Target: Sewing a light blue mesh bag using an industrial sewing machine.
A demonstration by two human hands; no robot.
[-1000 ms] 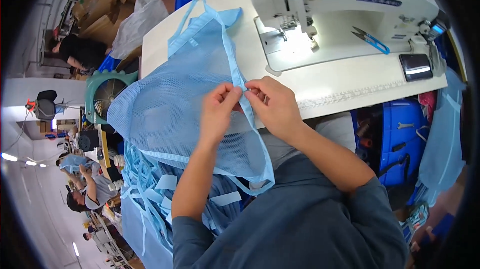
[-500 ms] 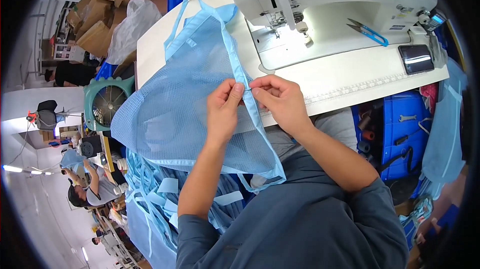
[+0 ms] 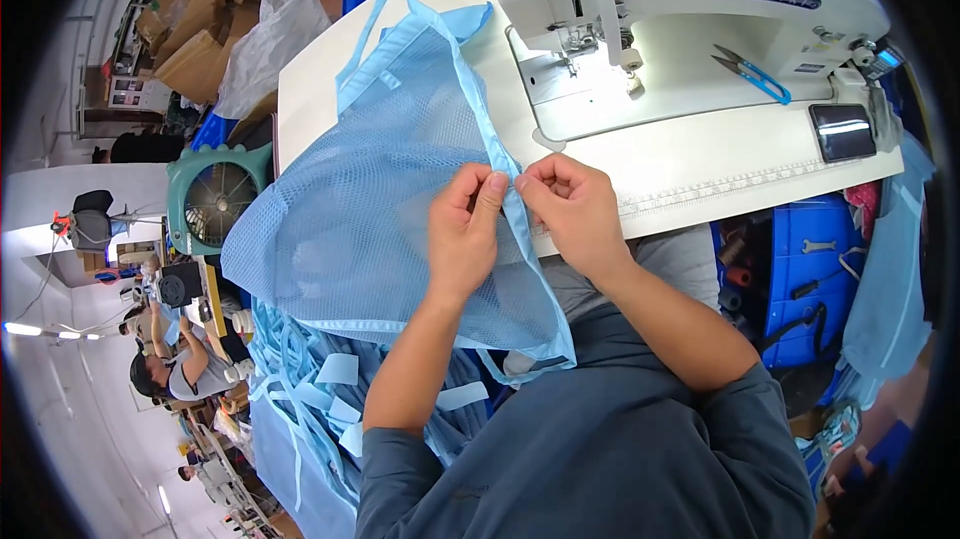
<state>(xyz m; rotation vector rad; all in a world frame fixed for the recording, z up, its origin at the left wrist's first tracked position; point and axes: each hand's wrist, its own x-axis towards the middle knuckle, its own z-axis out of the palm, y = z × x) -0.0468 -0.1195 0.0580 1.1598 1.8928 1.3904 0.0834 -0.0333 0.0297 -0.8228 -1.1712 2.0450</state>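
A light blue mesh fabric piece (image 3: 350, 199) with a smooth bound edge and a strap loop at its far end lies over the table's edge and down across my lap. My left hand (image 3: 463, 234) pinches the bound edge between thumb and bent fingers. Close beside it, my right hand (image 3: 578, 207) pinches the same edge, thumb against forefinger. Both sets of fingertips nearly meet over the binding. Whatever small part lies between the fingertips is hidden.
A white sewing machine (image 3: 690, 29) stands lit at the back right. Blue-handled thread snips (image 3: 752, 75), a phone (image 3: 842, 132) and a printed ruler strip (image 3: 720, 186) lie on the white table (image 3: 320, 89). A green fan (image 3: 218, 201) and blue fabric strips (image 3: 310, 379) are at left.
A small dark bit that showed between my fingertips is no longer visible. Both hands sit slightly farther right in the picture, and the whole view has shifted a little.
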